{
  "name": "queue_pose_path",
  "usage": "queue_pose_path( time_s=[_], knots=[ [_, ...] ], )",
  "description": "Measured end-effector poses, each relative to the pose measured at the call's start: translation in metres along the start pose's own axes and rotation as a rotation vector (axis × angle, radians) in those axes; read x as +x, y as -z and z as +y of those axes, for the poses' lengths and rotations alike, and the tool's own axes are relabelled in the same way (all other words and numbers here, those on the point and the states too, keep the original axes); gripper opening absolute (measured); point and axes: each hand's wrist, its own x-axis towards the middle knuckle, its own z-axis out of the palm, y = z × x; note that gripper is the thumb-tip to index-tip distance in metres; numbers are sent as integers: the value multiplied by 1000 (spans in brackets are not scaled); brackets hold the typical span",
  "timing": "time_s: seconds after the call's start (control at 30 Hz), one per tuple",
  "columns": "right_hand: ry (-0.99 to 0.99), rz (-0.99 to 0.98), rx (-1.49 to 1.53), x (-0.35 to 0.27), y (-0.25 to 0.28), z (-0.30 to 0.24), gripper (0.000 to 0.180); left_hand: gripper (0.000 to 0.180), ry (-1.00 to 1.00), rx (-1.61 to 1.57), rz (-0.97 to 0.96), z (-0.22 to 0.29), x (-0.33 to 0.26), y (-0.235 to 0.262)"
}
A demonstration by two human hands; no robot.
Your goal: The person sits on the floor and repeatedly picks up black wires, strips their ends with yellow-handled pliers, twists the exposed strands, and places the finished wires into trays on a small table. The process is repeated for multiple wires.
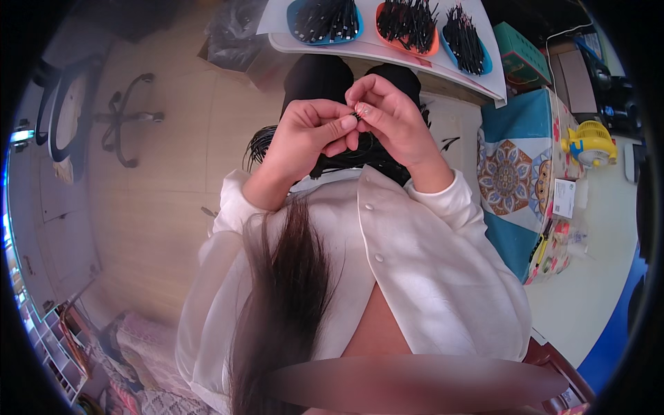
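Observation:
Above my lap, my left hand (315, 128) and my right hand (394, 124) meet, fingertips pinched together. Between them is the end of a thin black cable (357, 115) with a small reddish part; its fine detail is too small to make out. Both thumbs and forefingers press on it. Under the hands, a bundle of black cables (360, 158) lies across my lap, partly hidden by my wrists. Its loose ends (261, 144) stick out beside my left forearm.
Ahead stands a white table (290, 43) with a blue tray (360, 26), an orange tray (380, 36) and another blue tray (488, 63), all holding black cables. Right are a green box (519, 55), a patterned cloth (508, 173) and a yellow fan (591, 143). A chair base (124, 119) stands left.

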Motion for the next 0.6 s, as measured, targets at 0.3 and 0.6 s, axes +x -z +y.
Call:
queue_pose_path(
  time_s=[0.3,0.6],
  knots=[
    [325,46,-971,3,7,-7,27,12,-116,231,131,-2,-1,3],
    [424,570,-778,15,44,-19,25,14,-78,63,173,8,-16,15]
  ],
)
